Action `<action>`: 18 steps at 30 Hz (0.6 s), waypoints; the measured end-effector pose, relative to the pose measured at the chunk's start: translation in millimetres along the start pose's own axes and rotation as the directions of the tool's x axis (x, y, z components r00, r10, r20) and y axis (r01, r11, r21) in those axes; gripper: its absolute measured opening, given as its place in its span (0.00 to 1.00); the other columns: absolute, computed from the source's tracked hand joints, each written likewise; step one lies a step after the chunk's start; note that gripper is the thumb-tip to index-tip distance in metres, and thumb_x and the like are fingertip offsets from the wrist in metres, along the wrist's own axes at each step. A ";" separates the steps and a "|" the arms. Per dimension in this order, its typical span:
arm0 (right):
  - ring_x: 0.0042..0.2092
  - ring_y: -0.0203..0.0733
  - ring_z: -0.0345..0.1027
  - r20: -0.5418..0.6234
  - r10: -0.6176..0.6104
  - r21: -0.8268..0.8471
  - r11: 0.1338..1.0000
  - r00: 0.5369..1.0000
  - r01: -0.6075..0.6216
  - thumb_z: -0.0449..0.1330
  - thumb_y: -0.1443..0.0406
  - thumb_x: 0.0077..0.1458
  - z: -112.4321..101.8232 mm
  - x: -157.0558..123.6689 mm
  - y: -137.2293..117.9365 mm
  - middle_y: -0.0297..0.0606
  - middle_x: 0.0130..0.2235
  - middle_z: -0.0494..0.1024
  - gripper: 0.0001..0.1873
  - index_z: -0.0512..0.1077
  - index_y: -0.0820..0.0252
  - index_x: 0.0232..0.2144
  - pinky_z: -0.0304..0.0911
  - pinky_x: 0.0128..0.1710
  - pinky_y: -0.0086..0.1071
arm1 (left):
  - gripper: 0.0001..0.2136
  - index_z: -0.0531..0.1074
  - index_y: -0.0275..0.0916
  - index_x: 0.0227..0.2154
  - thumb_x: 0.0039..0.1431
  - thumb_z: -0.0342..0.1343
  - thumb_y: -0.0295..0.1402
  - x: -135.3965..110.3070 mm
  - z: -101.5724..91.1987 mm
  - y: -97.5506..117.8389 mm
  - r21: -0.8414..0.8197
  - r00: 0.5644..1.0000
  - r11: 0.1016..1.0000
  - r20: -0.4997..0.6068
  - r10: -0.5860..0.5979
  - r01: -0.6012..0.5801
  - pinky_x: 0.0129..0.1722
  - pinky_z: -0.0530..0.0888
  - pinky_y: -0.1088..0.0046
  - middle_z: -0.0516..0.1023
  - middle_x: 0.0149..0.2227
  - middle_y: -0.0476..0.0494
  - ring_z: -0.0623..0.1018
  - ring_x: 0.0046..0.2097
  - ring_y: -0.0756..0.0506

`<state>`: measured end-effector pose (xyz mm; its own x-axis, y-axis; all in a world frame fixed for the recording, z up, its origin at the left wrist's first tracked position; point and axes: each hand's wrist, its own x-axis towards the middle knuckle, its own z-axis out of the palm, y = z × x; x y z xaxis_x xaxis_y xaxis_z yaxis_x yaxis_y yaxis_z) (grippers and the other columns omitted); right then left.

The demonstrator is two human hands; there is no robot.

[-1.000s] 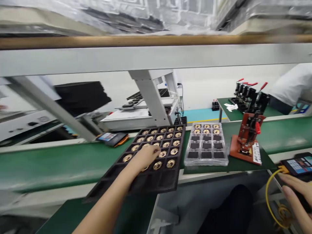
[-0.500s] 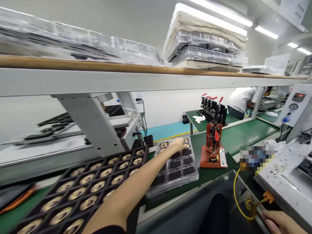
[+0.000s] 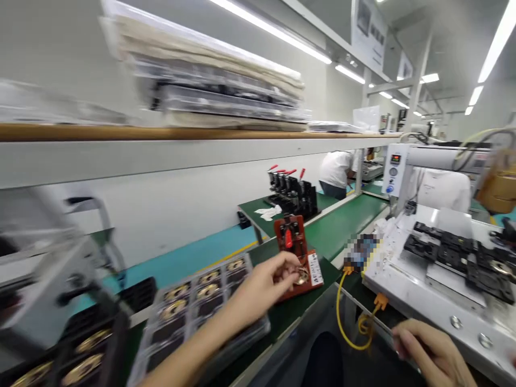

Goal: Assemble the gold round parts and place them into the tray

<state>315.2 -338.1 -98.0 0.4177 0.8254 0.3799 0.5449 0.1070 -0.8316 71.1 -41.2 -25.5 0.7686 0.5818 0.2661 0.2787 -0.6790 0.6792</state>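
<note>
My left hand is closed in a pinch on a round gold-coloured metal part. The part hangs just in front of a red-brown toggle clamp fixture with a red-tipped handle. Under my left forearm lies a clear plastic tray with black-lined compartments. Gold parts sit in some of its far compartments. By the edge of the white machine at the lower right, my right hand has its fingers curled together; whatever may be between them is hidden.
A black tray with gold parts stands at lower left. Yellow tubing loops between the bench and the white machine bed. A shelf crosses above. Several black clamps stand on the bench behind, near a person in white.
My left hand has left the clear tray with a gold part and moved right to the red-brown fixture. The view has swung right, and more of my right hand shows.
</note>
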 end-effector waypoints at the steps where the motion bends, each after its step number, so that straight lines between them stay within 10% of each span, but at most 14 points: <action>1: 0.30 0.46 0.79 0.000 0.026 0.056 0.998 1.000 -0.026 0.58 0.50 0.69 1.3 4.4 -6.4 0.37 0.29 0.83 0.18 0.82 0.49 0.34 0.77 0.31 0.32 | 0.04 0.73 0.43 0.40 0.70 0.53 0.33 1.5 17.8 19.6 -0.041 0.992 0.992 0.028 0.123 -0.122 0.34 0.76 0.72 0.79 0.33 0.49 0.81 0.33 0.45; 3: 0.34 0.46 0.78 -0.059 0.067 0.170 0.984 0.996 -0.056 0.62 0.52 0.67 3.1 13.5 -17.6 0.39 0.36 0.83 0.13 0.80 0.49 0.45 0.76 0.34 0.34 | 0.06 0.73 0.43 0.36 0.70 0.53 0.28 7.2 51.3 53.6 -0.074 0.912 0.911 0.033 0.408 -0.405 0.38 0.77 0.72 0.80 0.36 0.47 0.82 0.37 0.45; 6: 0.41 0.46 0.76 -0.056 0.058 0.284 0.958 0.997 -0.040 0.74 0.57 0.55 -1.9 22.5 -28.9 0.41 0.48 0.80 0.35 0.70 0.48 0.63 0.75 0.39 0.36 | 0.07 0.73 0.42 0.41 0.71 0.52 0.24 23.0 90.5 89.1 -0.016 0.672 0.673 0.021 0.740 -0.740 0.44 0.78 0.72 0.81 0.43 0.41 0.82 0.43 0.44; 10: 0.35 0.41 0.71 -0.073 0.115 0.206 0.974 0.991 -0.098 0.75 0.59 0.53 -23.9 20.4 -34.8 0.33 0.39 0.76 0.27 0.76 0.50 0.55 0.71 0.36 0.34 | 0.10 0.74 0.39 0.43 0.76 0.47 0.26 46.8 122.8 117.5 0.071 0.445 0.441 0.051 0.894 -0.895 0.43 0.79 0.69 0.82 0.43 0.36 0.82 0.43 0.42; 14: 0.33 0.40 0.70 -0.194 0.133 0.107 0.988 0.972 -0.114 0.74 0.62 0.52 -49.2 9.4 -32.4 0.31 0.36 0.76 0.19 0.80 0.51 0.47 0.70 0.35 0.34 | 0.12 0.73 0.38 0.39 0.77 0.45 0.27 60.5 149.4 140.2 0.000 0.378 0.380 0.085 0.922 -0.925 0.39 0.78 0.68 0.81 0.40 0.38 0.81 0.39 0.43; 18: 0.33 0.41 0.71 -0.297 0.160 0.029 0.987 0.941 -0.158 0.72 0.63 0.52 -80.5 -7.0 -17.3 0.33 0.36 0.78 0.18 0.79 0.54 0.47 0.71 0.35 0.34 | 0.08 0.73 0.41 0.49 0.73 0.51 0.27 78.6 179.5 159.0 -0.138 0.433 0.458 0.178 0.884 -0.878 0.45 0.80 0.67 0.80 0.47 0.39 0.82 0.46 0.42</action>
<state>361.3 -390.3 -53.6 0.6964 0.6292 0.3452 0.4509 -0.0094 -0.8925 279.1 -183.9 -19.4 0.6817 -0.4278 0.5935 -0.6265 -0.7603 0.1716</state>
